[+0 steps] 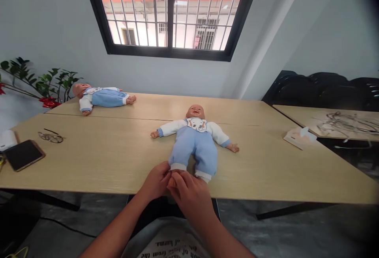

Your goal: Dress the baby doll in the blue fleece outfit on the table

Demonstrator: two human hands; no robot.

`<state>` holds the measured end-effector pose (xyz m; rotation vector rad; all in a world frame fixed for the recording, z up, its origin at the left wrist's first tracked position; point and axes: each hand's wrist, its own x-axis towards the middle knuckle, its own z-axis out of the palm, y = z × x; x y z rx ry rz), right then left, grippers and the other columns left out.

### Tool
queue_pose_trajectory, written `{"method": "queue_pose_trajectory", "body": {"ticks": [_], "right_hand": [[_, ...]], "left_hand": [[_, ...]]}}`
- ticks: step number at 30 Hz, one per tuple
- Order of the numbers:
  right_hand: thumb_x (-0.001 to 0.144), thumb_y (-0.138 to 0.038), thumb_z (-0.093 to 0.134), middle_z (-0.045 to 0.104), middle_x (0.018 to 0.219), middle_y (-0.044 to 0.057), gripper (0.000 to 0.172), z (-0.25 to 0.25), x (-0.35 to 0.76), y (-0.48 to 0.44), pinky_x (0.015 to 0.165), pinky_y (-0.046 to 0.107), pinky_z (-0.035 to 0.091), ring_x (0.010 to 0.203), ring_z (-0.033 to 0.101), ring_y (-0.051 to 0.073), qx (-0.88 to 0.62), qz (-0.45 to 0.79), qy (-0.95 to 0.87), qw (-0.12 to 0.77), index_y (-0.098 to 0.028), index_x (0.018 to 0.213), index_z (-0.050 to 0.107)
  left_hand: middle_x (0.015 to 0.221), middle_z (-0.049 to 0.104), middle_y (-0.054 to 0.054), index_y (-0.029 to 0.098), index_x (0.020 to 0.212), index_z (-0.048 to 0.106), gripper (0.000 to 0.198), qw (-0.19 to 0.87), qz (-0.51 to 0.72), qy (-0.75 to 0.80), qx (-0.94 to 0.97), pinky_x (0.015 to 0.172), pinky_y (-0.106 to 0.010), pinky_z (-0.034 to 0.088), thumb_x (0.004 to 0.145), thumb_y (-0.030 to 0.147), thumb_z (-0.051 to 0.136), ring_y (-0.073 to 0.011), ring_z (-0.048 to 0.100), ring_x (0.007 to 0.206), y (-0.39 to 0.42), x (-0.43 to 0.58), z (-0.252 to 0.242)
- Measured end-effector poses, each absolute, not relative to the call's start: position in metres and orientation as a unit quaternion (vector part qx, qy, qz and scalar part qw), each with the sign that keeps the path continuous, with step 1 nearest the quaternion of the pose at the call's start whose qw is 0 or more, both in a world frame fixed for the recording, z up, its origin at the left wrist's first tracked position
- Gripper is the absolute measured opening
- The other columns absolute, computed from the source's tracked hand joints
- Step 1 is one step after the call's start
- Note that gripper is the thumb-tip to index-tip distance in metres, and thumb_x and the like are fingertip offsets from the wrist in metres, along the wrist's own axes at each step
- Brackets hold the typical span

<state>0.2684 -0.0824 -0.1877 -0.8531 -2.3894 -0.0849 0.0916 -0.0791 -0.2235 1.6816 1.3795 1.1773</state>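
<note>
A baby doll in a blue and white outfit lies on its back on the table, head away from me and arms spread. An animal-face bib covers its chest. Both my hands are at the doll's foot on the left side of the view, near the front edge. My left hand is closed at the outer side of that ankle. From above, my right hand grips the same foot, its fingers over the ankle below the white cuff. The doll's other foot is mostly hidden behind my right hand.
Another similar doll lies at the table's back left, near a plant. Eyeglasses and a phone rest at the left. A paper packet lies at the right, with tangled cables on a side table beyond.
</note>
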Motion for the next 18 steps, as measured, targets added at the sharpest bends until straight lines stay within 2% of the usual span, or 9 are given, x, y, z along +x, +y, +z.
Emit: {"method": "queue_pose_trajectory", "body": {"ticks": [4,8,11,14,16,18], "right_hand": [[0.100,-0.023,0.060,0.069,0.093,0.003,0.013,-0.190,0.262,-0.084,0.067,0.034,0.041,0.074,0.064,0.019,-0.336,-0.050,-0.898,0.281,-0.021,0.113,0.060],[0.098,-0.019,0.062,0.066,0.085,0.001,0.006,-0.200,0.255,-0.083,0.065,0.034,0.040,0.072,0.063,0.019,-0.338,-0.070,-0.899,0.270,-0.022,0.102,0.060],[0.095,-0.017,0.064,0.065,0.082,0.001,0.006,-0.206,0.251,-0.084,0.059,0.034,0.039,0.070,0.061,0.019,-0.335,-0.091,-0.905,0.246,-0.021,0.095,0.060],[0.093,-0.015,0.065,0.065,0.080,0.002,0.008,-0.201,0.256,-0.091,0.056,0.034,0.039,0.067,0.059,0.019,-0.318,-0.088,-0.918,0.218,-0.020,0.099,0.062],[0.094,-0.019,0.063,0.066,0.081,0.003,0.010,-0.194,0.271,-0.096,0.060,0.034,0.044,0.071,0.060,0.020,-0.282,-0.044,-0.929,0.236,-0.019,0.103,0.063],[0.095,-0.022,0.059,0.068,0.085,0.004,0.008,-0.190,0.294,-0.096,0.071,0.035,0.048,0.079,0.062,0.021,-0.258,0.024,-0.917,0.304,-0.020,0.102,0.063]], "left_hand": [[0.090,0.072,-0.004,0.021,0.087,0.067,0.017,0.304,0.400,0.560,0.659,0.075,-0.031,0.050,0.094,0.027,0.052,-0.0216,0.065,0.083,-0.084,0.085,-0.226],[0.082,0.066,-0.004,0.021,0.079,0.062,0.026,0.224,0.362,0.620,0.659,0.073,-0.033,0.046,0.099,0.032,0.050,-0.0212,0.061,0.078,-0.099,0.076,-0.231],[0.081,0.064,-0.003,0.022,0.080,0.060,0.029,0.187,0.426,0.626,0.626,0.073,-0.032,0.046,0.102,0.032,0.046,-0.0204,0.060,0.079,-0.114,0.073,-0.233],[0.073,0.058,-0.002,0.022,0.074,0.053,0.029,0.116,0.488,0.584,0.639,0.070,-0.033,0.045,0.101,0.026,0.045,-0.0196,0.056,0.074,-0.130,0.076,-0.230],[0.074,0.060,-0.002,0.023,0.076,0.054,0.024,0.076,0.484,0.525,0.696,0.074,-0.035,0.045,0.098,0.020,0.047,-0.0198,0.056,0.076,-0.137,0.083,-0.223],[0.084,0.066,-0.003,0.023,0.085,0.059,0.015,0.048,0.448,0.473,0.757,0.082,-0.038,0.047,0.095,0.015,0.051,-0.0208,0.060,0.084,-0.138,0.095,-0.214]]}}
